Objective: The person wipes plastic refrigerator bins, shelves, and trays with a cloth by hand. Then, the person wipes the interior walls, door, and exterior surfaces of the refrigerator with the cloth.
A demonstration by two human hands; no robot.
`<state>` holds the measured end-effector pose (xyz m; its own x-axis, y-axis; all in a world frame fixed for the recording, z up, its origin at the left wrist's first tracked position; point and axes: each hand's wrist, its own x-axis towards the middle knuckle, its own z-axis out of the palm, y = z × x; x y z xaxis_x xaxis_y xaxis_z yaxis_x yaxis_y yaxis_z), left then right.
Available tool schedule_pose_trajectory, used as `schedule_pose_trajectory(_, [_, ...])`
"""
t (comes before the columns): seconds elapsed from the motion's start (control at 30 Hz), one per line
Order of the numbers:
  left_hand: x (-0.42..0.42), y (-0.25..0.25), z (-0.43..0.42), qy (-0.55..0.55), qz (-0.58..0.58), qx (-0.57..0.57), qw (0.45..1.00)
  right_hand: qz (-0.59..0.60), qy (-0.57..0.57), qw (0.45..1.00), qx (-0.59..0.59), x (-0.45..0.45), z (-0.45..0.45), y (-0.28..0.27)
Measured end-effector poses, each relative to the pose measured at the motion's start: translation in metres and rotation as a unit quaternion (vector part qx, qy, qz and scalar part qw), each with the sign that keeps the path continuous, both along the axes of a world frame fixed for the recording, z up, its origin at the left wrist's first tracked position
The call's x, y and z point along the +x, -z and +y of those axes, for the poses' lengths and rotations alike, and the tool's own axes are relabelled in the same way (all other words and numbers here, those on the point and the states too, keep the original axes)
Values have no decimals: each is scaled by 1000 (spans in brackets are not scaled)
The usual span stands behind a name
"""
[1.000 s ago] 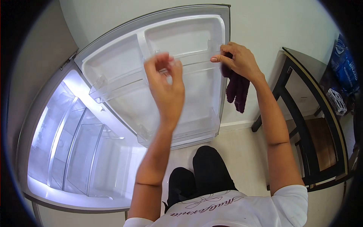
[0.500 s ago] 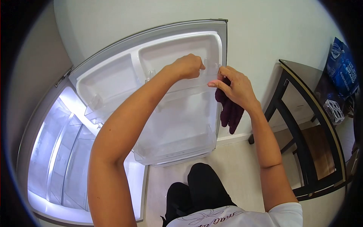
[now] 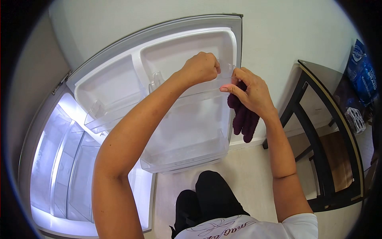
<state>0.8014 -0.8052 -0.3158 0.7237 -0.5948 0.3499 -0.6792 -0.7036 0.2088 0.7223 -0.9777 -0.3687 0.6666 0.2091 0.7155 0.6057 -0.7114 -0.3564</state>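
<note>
The refrigerator door [image 3: 241,44] stands open, and a clear plastic door bin [image 3: 115,118] runs across its upper part. My left hand [image 3: 201,68] is over the right part of this bin, fingers curled down; what they grip, if anything, is hidden. At the bin's right end, my right hand [image 3: 252,92] is closed round a dark purple cloth [image 3: 242,121], which hangs below the palm. Its fingertips touch the bin's end, with the thumb pointing left across the front.
A lower clear bin [image 3: 187,159] sits on the door. The lit fridge interior [image 3: 59,167] with clear drawers is at left. To the right stand a dark-framed table [image 3: 314,131], lying at an angle in view, and a blue bag [image 3: 362,75]. My knees [image 3: 215,191] are below.
The view has shifted slightly. My left hand has moved a little to the right along the upper bin; my right hand stays at the bin's end with the cloth.
</note>
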Motion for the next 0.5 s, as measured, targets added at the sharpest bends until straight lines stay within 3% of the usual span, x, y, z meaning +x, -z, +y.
schedule_pose_trajectory(0.2, [-8, -4, -3, 27, 59, 133, 989, 1, -26, 999, 27, 1, 1, 1])
schedule_pose_trajectory(0.33, [-2, -3, 1, 10, 96, 131, 987, -32, -31, 999, 26, 4, 0, 3])
schedule_pose_trajectory(0.5, [-13, -9, 7, 39, 261, 45, 964, 12, -33, 999, 31, 9, -2, 7])
